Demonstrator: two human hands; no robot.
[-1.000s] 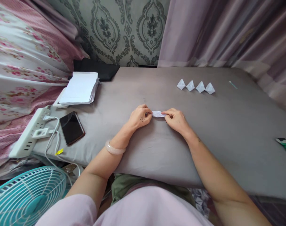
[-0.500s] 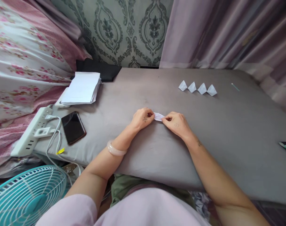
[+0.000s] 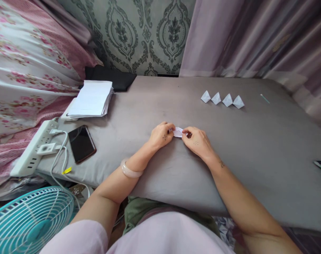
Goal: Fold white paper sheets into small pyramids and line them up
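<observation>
A small piece of folded white paper (image 3: 178,132) is held between my two hands, just above or on the grey cloth of the table. My left hand (image 3: 161,134), below a pale bangle (image 3: 130,169), pinches its left end. At the right end, the thumb and fingers of my right hand (image 3: 197,139) are closed on the paper. My fingertips hide both ends of it. Farther back to the right stands a row of several folded white paper shapes (image 3: 216,98) with pointed tops.
On the left lie a stack of white paper (image 3: 93,98), a black phone (image 3: 81,144) and a power strip (image 3: 33,150) with cables. A black folded item (image 3: 110,78) is behind the stack. A teal fan (image 3: 38,222) stands below left. A thin stick (image 3: 265,98) lies at the far right.
Both hands have shifted slightly around the folded paper, and the fingers have changed their hold a little. The paper stays between them; the row of paper shapes is unchanged.
</observation>
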